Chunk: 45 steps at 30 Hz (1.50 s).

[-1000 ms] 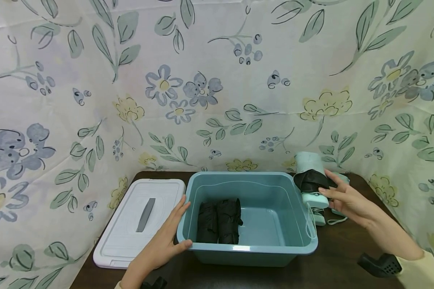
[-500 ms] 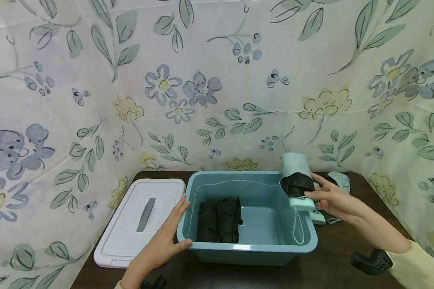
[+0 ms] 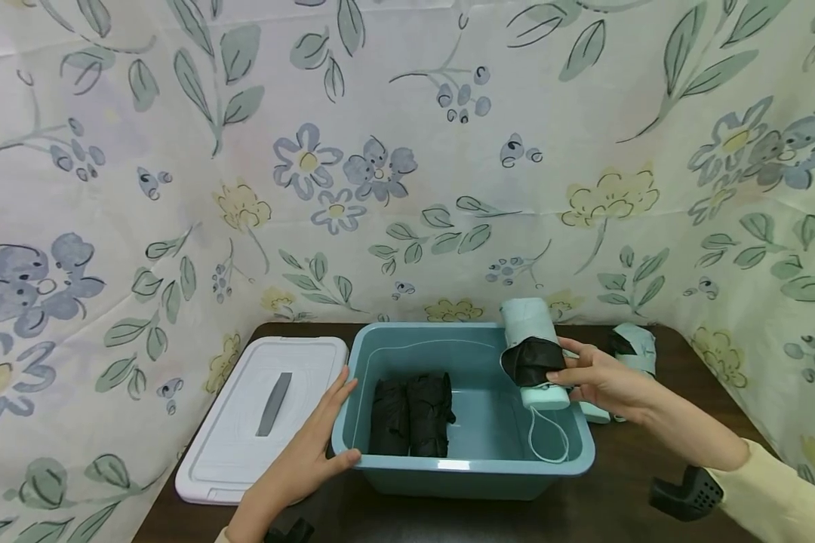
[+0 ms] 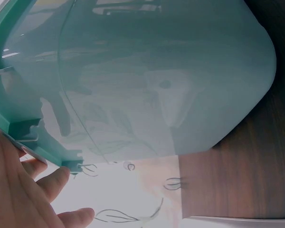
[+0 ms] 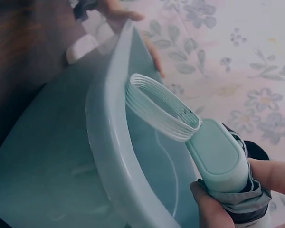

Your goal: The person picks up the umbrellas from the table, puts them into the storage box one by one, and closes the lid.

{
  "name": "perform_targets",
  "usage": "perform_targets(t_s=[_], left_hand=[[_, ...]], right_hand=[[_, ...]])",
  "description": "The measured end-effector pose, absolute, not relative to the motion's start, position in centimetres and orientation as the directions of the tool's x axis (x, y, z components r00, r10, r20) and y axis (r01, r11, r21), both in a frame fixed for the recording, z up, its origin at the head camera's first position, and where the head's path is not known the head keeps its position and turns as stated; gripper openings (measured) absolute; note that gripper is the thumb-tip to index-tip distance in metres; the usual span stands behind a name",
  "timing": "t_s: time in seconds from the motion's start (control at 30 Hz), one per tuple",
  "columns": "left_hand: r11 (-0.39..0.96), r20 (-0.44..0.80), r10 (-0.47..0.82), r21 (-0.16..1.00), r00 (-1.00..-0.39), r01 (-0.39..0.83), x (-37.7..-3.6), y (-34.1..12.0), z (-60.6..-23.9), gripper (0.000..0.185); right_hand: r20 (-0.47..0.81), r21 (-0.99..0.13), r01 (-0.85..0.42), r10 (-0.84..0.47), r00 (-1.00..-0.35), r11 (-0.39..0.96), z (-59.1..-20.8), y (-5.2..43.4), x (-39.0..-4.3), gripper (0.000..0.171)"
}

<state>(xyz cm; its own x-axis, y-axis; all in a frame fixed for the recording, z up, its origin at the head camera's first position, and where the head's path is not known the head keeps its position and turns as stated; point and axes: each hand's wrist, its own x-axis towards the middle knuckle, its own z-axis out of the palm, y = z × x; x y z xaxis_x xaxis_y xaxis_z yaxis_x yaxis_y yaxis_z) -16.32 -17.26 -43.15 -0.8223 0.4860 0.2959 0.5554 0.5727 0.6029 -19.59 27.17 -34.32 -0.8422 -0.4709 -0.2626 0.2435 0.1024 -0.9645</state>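
Right hand [image 3: 601, 379] grips a folded mint-green compact umbrella with black fabric underside [image 3: 533, 352], fingers and thumb wrapped round the bunched canopy near the handle end, holding it tilted over the right end of the teal rectangular plastic storage bin [image 3: 577, 460], handle down, white wrist loop cord [image 3: 546, 441] dangling inside the bin wall. Right wrist view shows the mint plastic handle cap [image 5: 220, 159] and ribbed cord [image 5: 161, 107] just above the bin rim. Left hand [image 3: 306, 456] rests on the bin's left front corner, fingers fairly straight along the outside wall with the thumb on the rim, steadying it rather than clutching. Two rolled black fabric umbrellas [image 3: 410, 415] lie side by side on the bin floor toward its left end. White flat plastic lid with grey handle strip [image 3: 261, 415] sits on the dark wooden table [image 3: 625, 483] at its left edge, just beside the bin. Another mint-green folded umbrella [image 3: 632, 347] lies near the table's back right corner. Umbrella looks light, stiff along the shaft, canopy soft and slippery; best held round the middle or by the hard handle, cord may snag the rim.
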Motion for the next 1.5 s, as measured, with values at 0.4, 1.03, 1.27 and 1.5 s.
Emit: perform_targets(t_s=[0.4, 1.03, 1.27, 1.5], left_hand=[[0.571, 0.309, 0.481, 0.6, -0.821, 0.56, -16.4, -17.3, -43.2, 0.086], [0.565, 0.296, 0.483, 0.613, -0.824, 0.552, -16.4, -17.3, -43.3, 0.087], [0.594, 0.295, 0.479, 0.584, -0.826, 0.553, -16.4, -17.4, -43.2, 0.087], [0.598, 0.296, 0.482, 0.576, -0.825, 0.556, -16.4, -17.4, -43.1, 0.088]], right_hand=[[-0.347, -0.937, 0.321, -0.479, -0.806, 0.138, -33.4, 24.2, -19.3, 0.095], [-0.422, -0.902, 0.406, -0.496, -0.759, 0.147, -35.1, 21.5, -19.8, 0.091], [-0.449, -0.888, 0.434, -0.502, -0.739, 0.153, -36.1, 20.5, -20.5, 0.087], [-0.497, -0.861, 0.475, -0.495, -0.713, 0.181, -36.6, 19.4, -21.2, 0.084]])
